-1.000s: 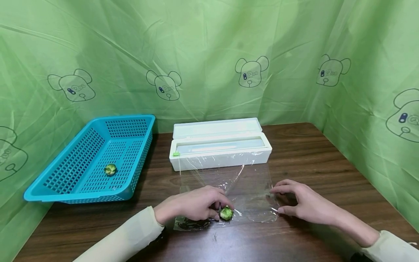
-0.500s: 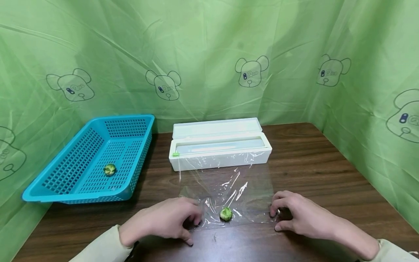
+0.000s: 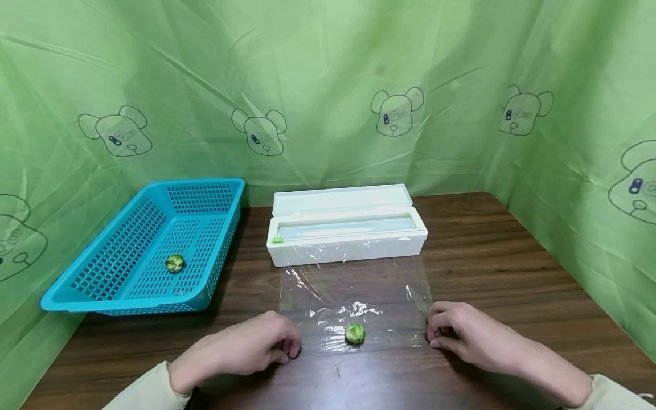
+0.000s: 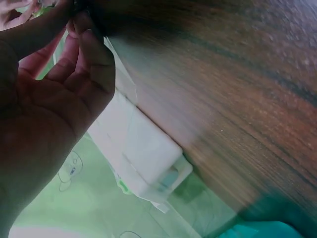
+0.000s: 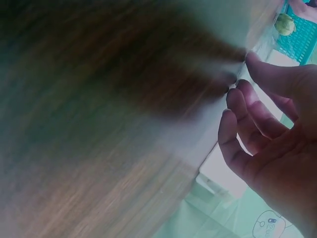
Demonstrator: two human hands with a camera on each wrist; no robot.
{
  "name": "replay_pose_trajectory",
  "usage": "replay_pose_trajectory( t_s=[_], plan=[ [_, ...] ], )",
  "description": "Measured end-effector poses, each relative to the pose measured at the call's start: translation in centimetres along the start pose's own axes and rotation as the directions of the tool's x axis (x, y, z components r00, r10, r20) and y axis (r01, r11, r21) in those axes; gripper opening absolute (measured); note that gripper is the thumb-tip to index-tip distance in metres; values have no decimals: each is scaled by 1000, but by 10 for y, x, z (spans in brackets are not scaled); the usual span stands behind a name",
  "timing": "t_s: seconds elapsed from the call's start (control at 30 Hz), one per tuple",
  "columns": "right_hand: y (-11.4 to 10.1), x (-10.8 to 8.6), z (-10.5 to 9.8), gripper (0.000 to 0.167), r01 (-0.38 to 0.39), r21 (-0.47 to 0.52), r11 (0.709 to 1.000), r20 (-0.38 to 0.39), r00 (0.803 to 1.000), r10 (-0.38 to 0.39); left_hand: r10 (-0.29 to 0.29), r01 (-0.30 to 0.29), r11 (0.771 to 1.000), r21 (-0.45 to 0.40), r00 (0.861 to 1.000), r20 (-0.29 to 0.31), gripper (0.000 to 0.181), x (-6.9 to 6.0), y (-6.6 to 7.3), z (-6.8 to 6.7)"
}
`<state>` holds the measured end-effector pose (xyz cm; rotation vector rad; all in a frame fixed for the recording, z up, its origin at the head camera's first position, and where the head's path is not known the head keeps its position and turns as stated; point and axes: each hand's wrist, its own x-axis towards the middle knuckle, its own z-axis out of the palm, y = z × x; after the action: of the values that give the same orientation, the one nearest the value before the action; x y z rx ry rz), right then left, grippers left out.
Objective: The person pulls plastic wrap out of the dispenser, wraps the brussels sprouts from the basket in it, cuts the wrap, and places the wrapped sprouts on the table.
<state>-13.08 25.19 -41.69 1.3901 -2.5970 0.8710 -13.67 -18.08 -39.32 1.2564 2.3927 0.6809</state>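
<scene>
A sheet of clear plastic wrap (image 3: pixel 379 290) runs from the white wrap box (image 3: pixel 353 247) toward me over the table. On its near part sits a small green Brussels sprout (image 3: pixel 355 333). My left hand (image 3: pixel 246 344) pinches the wrap's near left corner, thumb against curled fingers; in the left wrist view the fingertips (image 4: pixel 81 22) meet in dark shadow. At the near right corner my right hand (image 3: pixel 471 336) pinches the edge between thumb and fingers, low against the table. The right wrist view shows the right hand's curled fingers (image 5: pixel 247 114) at the film's edge.
A blue perforated basket (image 3: pixel 220 256) stands at the left, holding another sprout (image 3: pixel 175 263). The wrap box's lid (image 3: pixel 340 200) is raised at the back, and a green slider (image 3: pixel 277 240) sits at its left end. Green curtain (image 3: pixel 328 85) surrounds the wooden table (image 3: pixel 492 256).
My left hand has let go of the sprout and moved left to the wrap's near corner. My right hand has come nearer, its fingers closing on the right corner. The film lies flatter.
</scene>
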Motion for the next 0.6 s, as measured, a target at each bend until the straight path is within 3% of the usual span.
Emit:
replay_pose_trajectory(
  t_s=[0.27, 0.6],
  plan=[
    [-2, 0, -4, 31, -45, 59, 997, 11, 999, 44, 36, -36, 999, 2, 998, -42, 30, -6, 1, -5],
    [3, 3, -16, 18, -218, 190, 957, 71, 976, 208, 51, -48, 999, 22, 991, -125, 26, -5, 0, -18]
  ],
)
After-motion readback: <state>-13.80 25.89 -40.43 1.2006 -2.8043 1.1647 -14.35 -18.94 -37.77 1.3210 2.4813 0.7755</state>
